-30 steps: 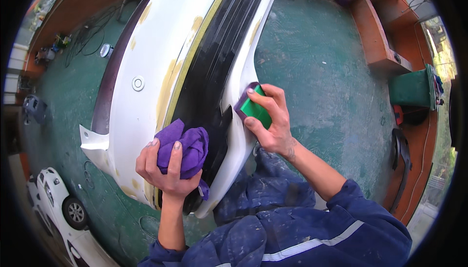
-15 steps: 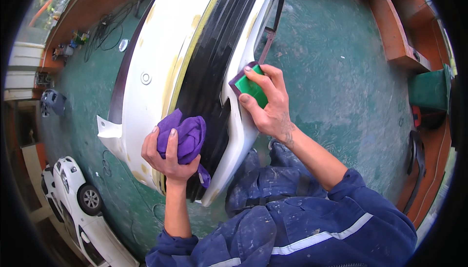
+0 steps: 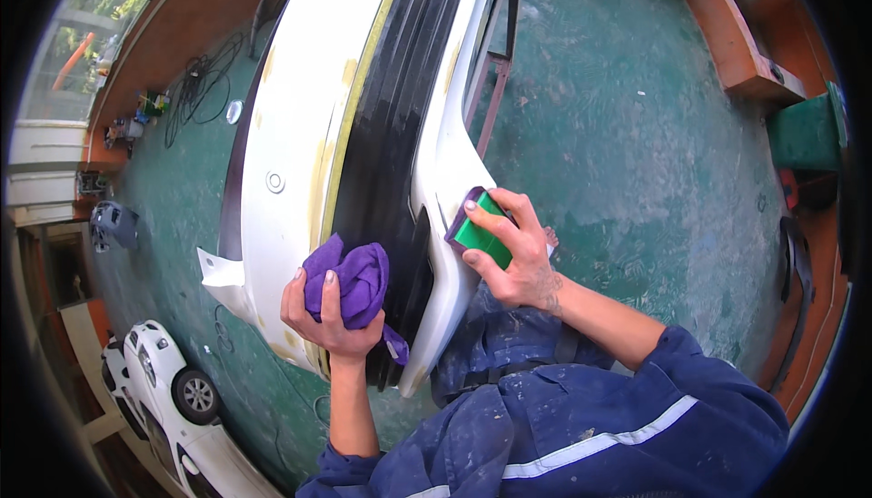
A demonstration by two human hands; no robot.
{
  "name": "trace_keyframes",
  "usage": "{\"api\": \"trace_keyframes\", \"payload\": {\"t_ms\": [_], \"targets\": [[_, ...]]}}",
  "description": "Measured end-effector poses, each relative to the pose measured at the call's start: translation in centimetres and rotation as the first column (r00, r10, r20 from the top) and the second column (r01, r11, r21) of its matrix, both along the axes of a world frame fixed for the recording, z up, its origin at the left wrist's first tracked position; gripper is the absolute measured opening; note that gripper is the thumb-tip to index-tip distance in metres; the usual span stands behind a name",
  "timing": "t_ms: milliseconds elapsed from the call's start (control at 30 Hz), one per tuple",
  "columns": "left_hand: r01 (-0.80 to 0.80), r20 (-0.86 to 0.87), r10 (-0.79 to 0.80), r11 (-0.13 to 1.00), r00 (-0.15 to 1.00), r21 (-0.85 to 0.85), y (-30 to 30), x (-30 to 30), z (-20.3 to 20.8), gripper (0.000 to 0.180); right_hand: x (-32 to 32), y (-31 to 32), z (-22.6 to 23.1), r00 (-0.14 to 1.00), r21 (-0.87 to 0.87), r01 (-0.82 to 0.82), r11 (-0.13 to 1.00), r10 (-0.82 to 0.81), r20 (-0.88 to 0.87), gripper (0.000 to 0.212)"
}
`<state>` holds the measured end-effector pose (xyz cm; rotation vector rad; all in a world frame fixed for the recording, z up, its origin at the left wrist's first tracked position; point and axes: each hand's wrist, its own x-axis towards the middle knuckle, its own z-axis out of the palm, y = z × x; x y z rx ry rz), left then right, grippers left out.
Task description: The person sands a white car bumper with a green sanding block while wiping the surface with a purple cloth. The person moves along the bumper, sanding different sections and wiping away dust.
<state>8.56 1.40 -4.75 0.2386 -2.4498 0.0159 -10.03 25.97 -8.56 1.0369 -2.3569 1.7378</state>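
A white car bumper (image 3: 295, 125) with yellowish patches and a black ribbed middle section (image 3: 386, 134) lies lengthwise in front of me. My left hand (image 3: 341, 330) is closed around a bunched purple cloth (image 3: 352, 282), over the bumper's near end; a loose corner of the cloth hangs beside the wrist. In my right hand (image 3: 516, 257) is a green sanding block (image 3: 481, 236) with a dark purple face sheet. Fingers and thumb grip it from above, and its purple face meets the white right edge of the bumper (image 3: 445, 257).
A brownish metal stand (image 3: 495, 89) shows under the bumper's right side. On the left are a white car (image 3: 168, 389), a grey part (image 3: 113, 224) on the floor and coiled black cable (image 3: 202, 84). A green bin (image 3: 804, 134) and an orange bench (image 3: 727, 30) stand right.
My right hand has brought the sanding block nearer to me along the bumper's right edge. My left hand still holds the cloth; the whole view has shifted slightly.
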Motion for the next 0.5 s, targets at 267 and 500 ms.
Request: {"api": "trace_keyframes", "payload": {"t_ms": [267, 500], "targets": [[0.015, 0.034, -0.014, 1.000, 0.999, -0.022, -0.2, 0.5, 0.5, 0.072, 0.9, 0.1, 0.8, 0.999, 0.017, -0.029, 0.999, 0.030, -0.044, 0.063], [0.010, 0.009, -0.010, 1.000, 1.000, -0.008, -0.2, -0.4, -0.2, 0.071, -2.0, -2.0, 1.7, 0.998, -0.087, -0.039, 0.995, 0.036, -0.044, 0.065]]}}
